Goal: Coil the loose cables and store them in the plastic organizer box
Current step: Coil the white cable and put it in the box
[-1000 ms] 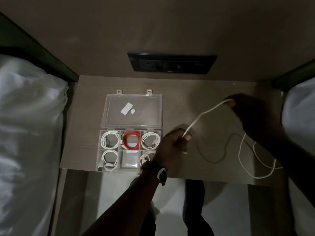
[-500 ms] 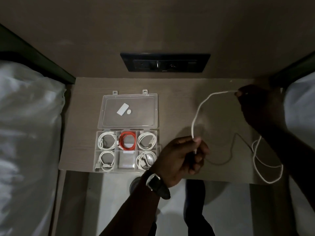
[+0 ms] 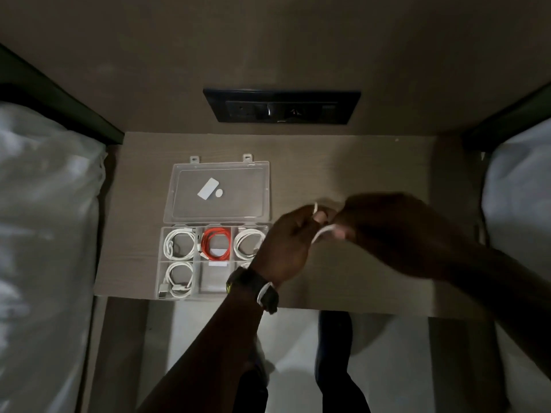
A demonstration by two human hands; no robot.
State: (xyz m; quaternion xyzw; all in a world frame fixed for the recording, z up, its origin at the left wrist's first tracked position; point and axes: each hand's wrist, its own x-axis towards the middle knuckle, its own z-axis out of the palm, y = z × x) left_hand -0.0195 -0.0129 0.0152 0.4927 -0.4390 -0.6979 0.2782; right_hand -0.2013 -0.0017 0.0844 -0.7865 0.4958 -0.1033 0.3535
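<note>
Dim, underexposed, slight motion blur

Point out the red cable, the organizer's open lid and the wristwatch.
red cable (image 3: 216, 243), head view, on its coiled loop.
open lid (image 3: 238, 186), head view, bare clear panel.
wristwatch (image 3: 266, 295), head view, on its strap.

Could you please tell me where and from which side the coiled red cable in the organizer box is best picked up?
Pinch the red cable at its loop's far arc, coming straight down: it lies flat in the organizer box's top-middle compartment, walls block sideways approach, and its centre is open.
</note>
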